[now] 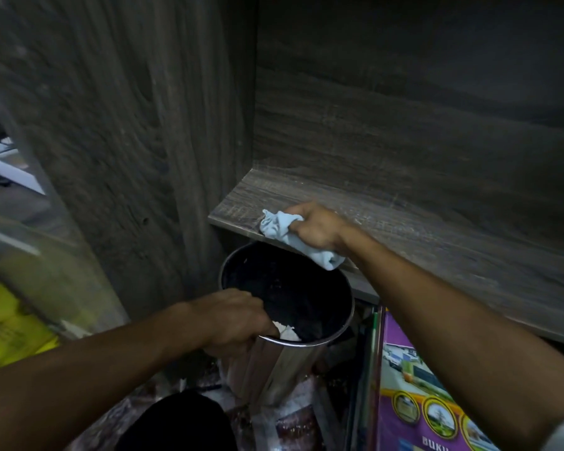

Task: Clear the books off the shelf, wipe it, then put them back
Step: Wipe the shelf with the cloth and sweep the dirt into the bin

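The right grip (pixel 319 227) is closing tightly around a bunched light blue cloth (pixel 279 227), fingers curled over it, and is pressing it onto the front edge of the grey wood-grain shelf (pixel 404 222), near the shelf's left corner. One tail of the cloth is hanging over the edge, just above the mouth of a shiny metal bin (pixel 274 362).

The left grip (pixel 235 320) is clasping the bin's near rim, thumb side inside and fingers wrapping the outer wall, and is holding the bin tilted just under the shelf's front edge. The bin's inside is showing dark, and crumpled white paper (pixel 287 330) is lying in it, touching the left fingers. What else is in the bin is too dark to tell.

1 purple book (pixel 414 385) with round pictures on its cover is standing below the shelf at the lower right, near the bin. The tall side panel (pixel 127 125) of the unit is rising to the left of the shelf. A yellow sheet (pixel 4 320) is showing at the far left edge, and a white box (pixel 13 170) is sitting beyond the panel, well apart from both hands.
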